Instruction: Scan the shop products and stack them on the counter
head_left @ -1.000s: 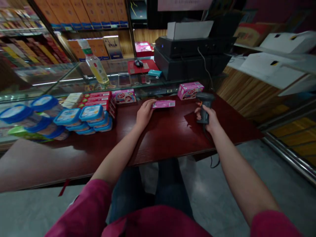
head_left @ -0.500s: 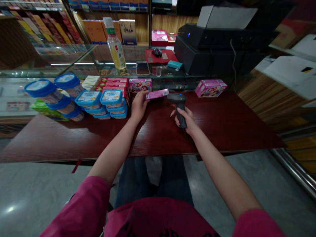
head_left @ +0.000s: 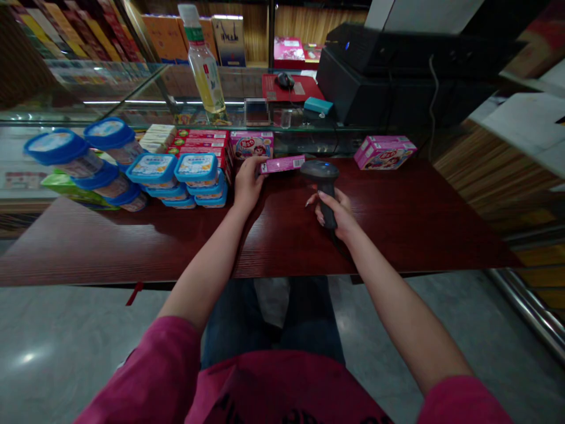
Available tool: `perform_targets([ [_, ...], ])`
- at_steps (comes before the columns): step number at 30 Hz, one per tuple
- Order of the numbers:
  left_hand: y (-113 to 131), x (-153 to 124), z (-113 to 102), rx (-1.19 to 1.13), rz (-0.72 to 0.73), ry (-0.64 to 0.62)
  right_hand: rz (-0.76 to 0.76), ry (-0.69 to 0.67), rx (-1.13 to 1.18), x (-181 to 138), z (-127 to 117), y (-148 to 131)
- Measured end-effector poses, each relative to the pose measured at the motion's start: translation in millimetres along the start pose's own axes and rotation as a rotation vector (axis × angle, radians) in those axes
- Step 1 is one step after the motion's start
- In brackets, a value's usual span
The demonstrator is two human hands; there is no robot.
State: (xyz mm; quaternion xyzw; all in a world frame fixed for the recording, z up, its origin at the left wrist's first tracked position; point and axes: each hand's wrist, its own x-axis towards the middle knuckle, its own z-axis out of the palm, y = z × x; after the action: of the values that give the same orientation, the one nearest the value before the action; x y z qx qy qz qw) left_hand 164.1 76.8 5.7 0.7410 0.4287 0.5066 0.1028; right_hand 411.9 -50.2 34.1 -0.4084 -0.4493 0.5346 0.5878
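My left hand [head_left: 249, 184] is closed on one end of a pink box [head_left: 283, 164], whose narrow side with a barcode faces up toward me. To its right, my right hand [head_left: 338, 212] wraps round the handle of a dark grey barcode scanner [head_left: 321, 171]. The scanner's head points left, close to the barcode end of the box, with a small gap between them. Behind my left hand stands another pink box [head_left: 252, 145] with a cartoon face. A similar pink carton [head_left: 385, 153] sits farther right on the brown table [head_left: 282, 247].
Blue-lidded tubs [head_left: 153, 169] and stacked round tubs [head_left: 59, 150] crowd the left side, with red boxes [head_left: 205, 141] behind. A glass counter holds a drink bottle [head_left: 205, 70], a mouse [head_left: 285, 80] and a turquoise object [head_left: 318, 106]. Black equipment [head_left: 366, 88] stands back right.
The view has tilted down and shifted slightly. Both hands keep their holds on the pink box and the scanner, and their positions relative to each other look nearly the same.
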Motion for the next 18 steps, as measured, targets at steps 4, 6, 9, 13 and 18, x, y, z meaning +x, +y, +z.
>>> perform_targets([
  [4, -2, -1, 0, -0.015, 0.024, 0.012, 0.006, -0.008, -0.003, 0, 1, -2],
  [6, -1, -2, 0, -0.018, 0.015, 0.014, 0.011, 0.004, 0.007, 0, 1, -2],
  [9, 2, -2, -3, -0.003, 0.018, 0.012, 0.003, 0.02, 0.02, -1, 1, -2],
  [13, 1, -2, -7, 0.058, 0.037, 0.045, -0.007, 0.022, 0.033, -1, 0, -1],
  [18, -13, 0, -7, 0.156, -0.008, 0.197, 0.012, 0.045, 0.062, 0, -1, -1],
])
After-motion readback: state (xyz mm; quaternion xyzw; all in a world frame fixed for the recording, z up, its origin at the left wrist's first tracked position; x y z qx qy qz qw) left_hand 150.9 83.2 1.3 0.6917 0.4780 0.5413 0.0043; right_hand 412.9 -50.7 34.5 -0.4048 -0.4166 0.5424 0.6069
